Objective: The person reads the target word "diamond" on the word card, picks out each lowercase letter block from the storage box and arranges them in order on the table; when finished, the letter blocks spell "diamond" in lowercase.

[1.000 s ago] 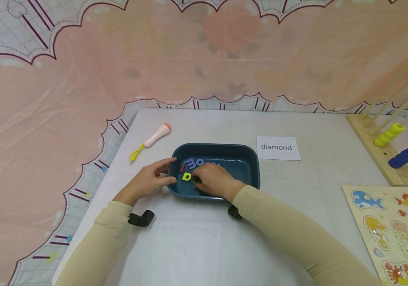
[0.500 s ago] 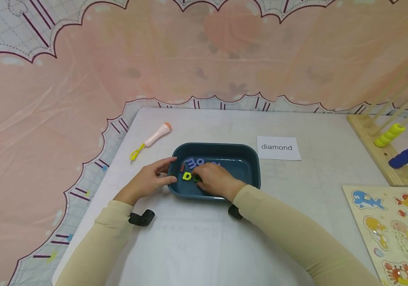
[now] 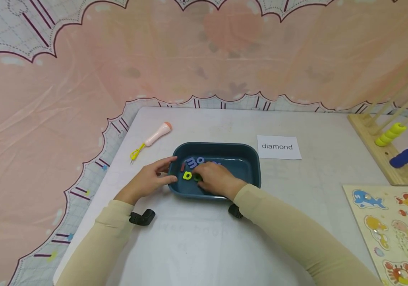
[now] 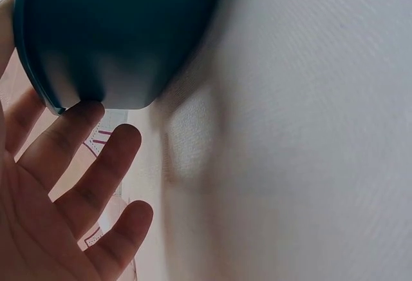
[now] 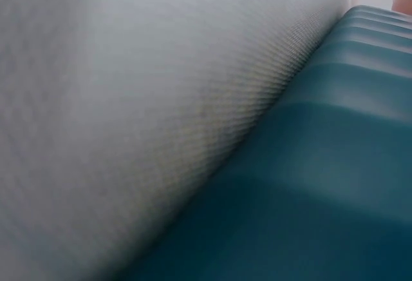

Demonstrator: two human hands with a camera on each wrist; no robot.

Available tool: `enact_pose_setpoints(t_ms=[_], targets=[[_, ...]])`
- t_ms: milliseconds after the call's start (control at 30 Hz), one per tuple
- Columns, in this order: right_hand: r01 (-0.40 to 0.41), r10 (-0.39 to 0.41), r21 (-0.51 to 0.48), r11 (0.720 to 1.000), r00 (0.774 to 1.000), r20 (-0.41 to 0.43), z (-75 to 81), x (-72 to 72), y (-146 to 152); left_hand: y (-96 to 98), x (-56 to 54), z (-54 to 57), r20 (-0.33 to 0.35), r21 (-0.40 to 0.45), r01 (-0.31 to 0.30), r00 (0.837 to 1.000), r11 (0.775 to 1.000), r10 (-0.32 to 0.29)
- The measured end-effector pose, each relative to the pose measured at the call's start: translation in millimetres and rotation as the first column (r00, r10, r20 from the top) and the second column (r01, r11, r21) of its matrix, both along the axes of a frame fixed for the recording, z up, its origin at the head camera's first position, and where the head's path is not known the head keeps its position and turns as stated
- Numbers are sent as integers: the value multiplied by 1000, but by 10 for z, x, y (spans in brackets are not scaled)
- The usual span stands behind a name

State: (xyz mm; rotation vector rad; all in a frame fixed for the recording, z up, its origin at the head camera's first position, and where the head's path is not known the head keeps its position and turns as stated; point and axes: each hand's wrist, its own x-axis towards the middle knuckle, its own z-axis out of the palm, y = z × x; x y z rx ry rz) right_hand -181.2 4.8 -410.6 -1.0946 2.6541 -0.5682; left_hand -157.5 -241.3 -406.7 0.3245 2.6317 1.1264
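A dark teal tray (image 3: pixel 241 169) holds several foam letters. My left hand (image 3: pixel 146 180) steadies it at the left end, fingers spread and relaxed. In the left wrist view a fingertip of that hand (image 4: pixel 64 184) touches the outside of the tray wall (image 4: pixel 116 42). Inside the tray, my right hand (image 3: pixel 214 178) curls its fingers over a dark green letter (image 3: pixel 197 177) and pinches it, mostly covering it. A yellow D (image 3: pixel 187 175), a brownish-red I (image 3: pixel 182 167), a purple m (image 3: pixel 191 163) and a purple o (image 3: pixel 200 160) lie nearby. Another purple letter (image 3: pixel 218 163) is partly hidden behind the hand.
A white card reading "diamond" (image 3: pixel 279 147) lies right of the tray. Behind it at left is a pink-handled pen-like tool (image 3: pixel 157 135) with a yellow end. A wooden bead stand (image 3: pixel 382 151) and an animal puzzle board (image 3: pixel 386 210) occupy the right side.
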Motion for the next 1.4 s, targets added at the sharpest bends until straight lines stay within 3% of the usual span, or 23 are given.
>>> enact_pose_setpoints(t_ms=[767, 1400], targets=[[-15, 15, -20, 1000, 1000, 10, -17, -21, 23, 3, -8, -3, 18, 6, 1, 1000, 1000, -1], [-6, 13, -74, 997, 995, 95, -21, -46, 45, 9, 0, -19, -1, 18, -3, 1000, 1000, 3]])
